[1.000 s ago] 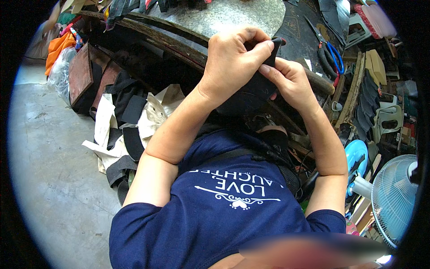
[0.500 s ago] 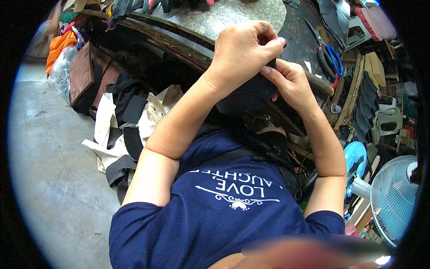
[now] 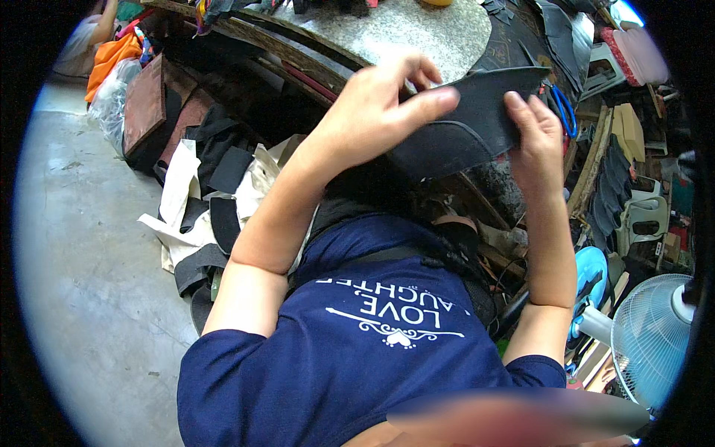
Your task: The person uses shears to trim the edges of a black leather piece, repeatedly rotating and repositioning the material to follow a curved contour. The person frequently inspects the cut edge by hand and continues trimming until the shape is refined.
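Between my hands, above the near edge of the workbench, is a flat black leather-like piece [image 3: 480,112] with a curved overlaid edge on its lower part. My left hand [image 3: 383,104] grips its left side, the thumb lying across the front and the other fingers curled. At the right end, my right hand [image 3: 536,130] pinches the piece with the thumb in front. Its other fingers are partly hidden. Blue-handled scissors [image 3: 564,112] lie on the bench just beyond my right hand, partly covered by the piece.
A speckled stone slab [image 3: 447,41] rests on the bench. Black and white scraps [image 3: 179,186] are heaped at the left, above the concrete floor [image 3: 97,298]. A fan [image 3: 652,335] and a blue stool [image 3: 590,279] stand at the right. Another person's arm [image 3: 106,22] shows at the far left.
My hands have moved apart, my right hand going right and my left slightly left and down. The black piece, earlier mostly hidden and pinched between close fingers, is now spread open.
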The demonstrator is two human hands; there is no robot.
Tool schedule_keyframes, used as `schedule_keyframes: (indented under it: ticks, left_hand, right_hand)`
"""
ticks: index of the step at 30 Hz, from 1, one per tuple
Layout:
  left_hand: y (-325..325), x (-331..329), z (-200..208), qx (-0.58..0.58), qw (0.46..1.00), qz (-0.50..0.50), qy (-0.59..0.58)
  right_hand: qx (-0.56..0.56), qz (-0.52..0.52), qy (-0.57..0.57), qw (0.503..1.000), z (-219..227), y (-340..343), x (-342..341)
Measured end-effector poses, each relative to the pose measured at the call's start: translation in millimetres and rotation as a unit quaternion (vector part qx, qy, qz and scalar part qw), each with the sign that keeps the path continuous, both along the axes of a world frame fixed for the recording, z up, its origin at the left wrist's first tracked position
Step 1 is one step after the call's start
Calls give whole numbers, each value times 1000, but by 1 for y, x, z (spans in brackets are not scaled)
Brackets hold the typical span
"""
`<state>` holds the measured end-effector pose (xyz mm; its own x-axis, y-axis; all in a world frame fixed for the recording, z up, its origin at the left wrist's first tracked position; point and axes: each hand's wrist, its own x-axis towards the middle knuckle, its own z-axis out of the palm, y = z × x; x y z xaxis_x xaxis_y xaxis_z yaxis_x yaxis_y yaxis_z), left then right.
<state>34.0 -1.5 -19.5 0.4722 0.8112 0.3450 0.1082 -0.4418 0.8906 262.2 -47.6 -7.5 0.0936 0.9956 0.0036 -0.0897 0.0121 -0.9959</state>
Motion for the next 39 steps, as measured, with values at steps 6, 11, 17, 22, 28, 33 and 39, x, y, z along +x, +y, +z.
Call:
schedule_keyframes:
  ticks: [6, 11, 17, 22, 28, 33, 39]
  left_hand:
    - [-12, -15, -29, -182, 981, 1, -69]
    - [-10, -37, -38, -280, 948, 60, -140]
    - [-15, -38, -38, -305, 935, 66, -167]
    - [-16, -35, -31, -289, 943, 57, -156]
    - [-18, -41, -29, -274, 952, 92, -102]
    - [-20, -41, -25, -284, 942, 82, -157]
    - [-18, -40, -18, -279, 948, 69, -138]
  right_hand:
    - [182, 90, -449, 870, 9, 10, 38]
    - [144, 39, -695, 704, -16, 4, 65]
    - [139, -69, -334, 930, 10, 12, 50]
    - [194, 20, -636, 747, 17, 28, -21]
    - [287, -93, -653, 695, 21, 40, -5]
    - [87, -14, -655, 750, 13, 39, -6]
    - [209, -124, -628, 739, 20, 39, 8]
